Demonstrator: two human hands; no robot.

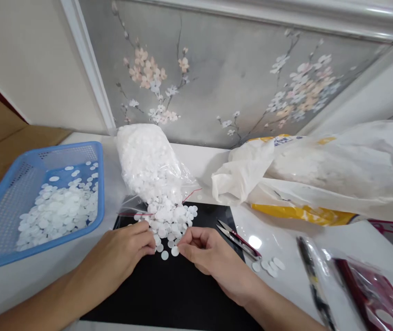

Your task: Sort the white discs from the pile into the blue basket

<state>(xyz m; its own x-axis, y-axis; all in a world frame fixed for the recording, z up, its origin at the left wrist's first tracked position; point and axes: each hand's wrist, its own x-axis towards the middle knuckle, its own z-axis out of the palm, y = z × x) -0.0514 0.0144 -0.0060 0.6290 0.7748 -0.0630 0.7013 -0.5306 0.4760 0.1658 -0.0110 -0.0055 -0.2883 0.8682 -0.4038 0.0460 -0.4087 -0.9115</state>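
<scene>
A heap of small white round discs (169, 221) spills from a clear zip bag (144, 161) onto a black mat (169, 294). My left hand (127, 248) is at the left edge of the heap, its fingers curled together; whatever they hold is hidden. On the other side, my right hand (205, 255) has thumb and forefinger pinched at the edge of a single white disc (175, 251). Another loose disc (164, 255) lies on the mat between the hands.
At left stands a blue basket (100, 184) with many discs inside. Small red-handled snips (239, 240) lie at the mat's right edge, beside several loose discs (268, 266). A large white and yellow plastic bag (320, 179), a pen (314, 280) and a dark red packet (372, 294) are farther right.
</scene>
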